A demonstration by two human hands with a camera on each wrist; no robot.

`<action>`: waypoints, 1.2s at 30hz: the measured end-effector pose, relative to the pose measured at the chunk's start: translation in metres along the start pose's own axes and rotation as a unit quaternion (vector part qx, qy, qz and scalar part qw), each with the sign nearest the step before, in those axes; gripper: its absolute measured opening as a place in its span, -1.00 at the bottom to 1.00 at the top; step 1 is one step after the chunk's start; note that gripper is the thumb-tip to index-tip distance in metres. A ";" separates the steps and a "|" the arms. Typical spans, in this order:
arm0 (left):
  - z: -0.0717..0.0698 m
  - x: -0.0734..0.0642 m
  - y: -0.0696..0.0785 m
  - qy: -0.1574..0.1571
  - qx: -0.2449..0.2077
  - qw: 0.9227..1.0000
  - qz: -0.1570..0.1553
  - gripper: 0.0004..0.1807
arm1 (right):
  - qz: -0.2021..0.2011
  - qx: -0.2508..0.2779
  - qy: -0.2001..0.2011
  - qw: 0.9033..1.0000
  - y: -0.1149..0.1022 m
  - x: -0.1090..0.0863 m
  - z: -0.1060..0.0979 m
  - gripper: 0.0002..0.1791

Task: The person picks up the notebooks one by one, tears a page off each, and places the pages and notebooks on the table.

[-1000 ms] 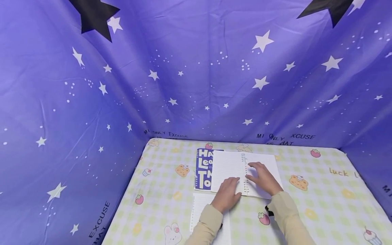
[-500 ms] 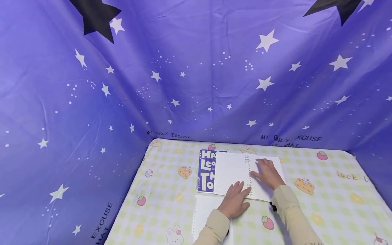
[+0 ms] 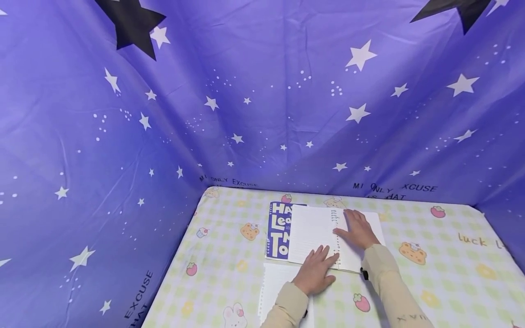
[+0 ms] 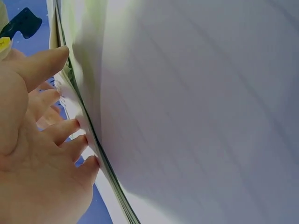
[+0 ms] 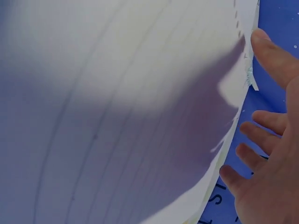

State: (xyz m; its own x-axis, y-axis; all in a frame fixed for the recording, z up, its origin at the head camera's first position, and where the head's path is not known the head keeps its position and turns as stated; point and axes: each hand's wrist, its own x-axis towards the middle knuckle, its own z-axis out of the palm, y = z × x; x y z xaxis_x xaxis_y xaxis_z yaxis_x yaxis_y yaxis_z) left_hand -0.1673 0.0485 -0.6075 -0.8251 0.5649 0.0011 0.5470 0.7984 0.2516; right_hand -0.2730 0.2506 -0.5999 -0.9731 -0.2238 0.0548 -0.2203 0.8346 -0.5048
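spiral notebook is lying flat w/ both pages up, roughly mid table, and both hands are on/over it. L hand is at the bottom edge nr the binding: fingers fanned a bit, tips over the lower part of the L page and the binding, thumb sticking out sideways below the notebook, over the cloth. L wrist cam has the fingertips right at the paper edge, fingers slightly bent w/ small gaps, thumb well apart from them.

R hand is over the R page, fingers pointing to the top edge and lying close together in the head view, thumb out toward the binding. R wrist cam shows small gaps btwn the fingers tho, thumb well apart. can't tell if they're pressing the page or just above it, sry.

L page is faintly ruled and overlaps a purple notebook w/ big white letters. loose sheet w/ a perforated L edge is just below, partly under the L forearm. all on a checked tablecloth.
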 end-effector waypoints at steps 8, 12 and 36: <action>-0.005 0.000 0.001 -0.001 0.009 1.000 -0.004 -0.30 | 0.011 -0.011 -0.013 1.000 0.003 0.007 -0.001 -0.01; -0.006 0.001 0.003 -0.007 0.012 1.000 -0.006 -0.29 | 0.012 -0.021 -0.020 1.000 0.006 0.010 -0.003 0.09; -0.001 0.001 0.001 -0.015 -0.002 1.000 -0.015 -0.29 | 0.017 -0.042 0.006 0.999 0.009 0.015 -0.001 0.21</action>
State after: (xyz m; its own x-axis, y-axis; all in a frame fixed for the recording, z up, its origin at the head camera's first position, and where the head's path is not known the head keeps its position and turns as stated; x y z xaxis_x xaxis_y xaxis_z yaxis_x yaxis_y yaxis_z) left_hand -0.1678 0.0495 -0.6062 -0.8362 0.5473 -0.0349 0.5222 0.8140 0.2544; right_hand -0.2895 0.2556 -0.6030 -0.9808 -0.1884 0.0494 -0.1911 0.8811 -0.4327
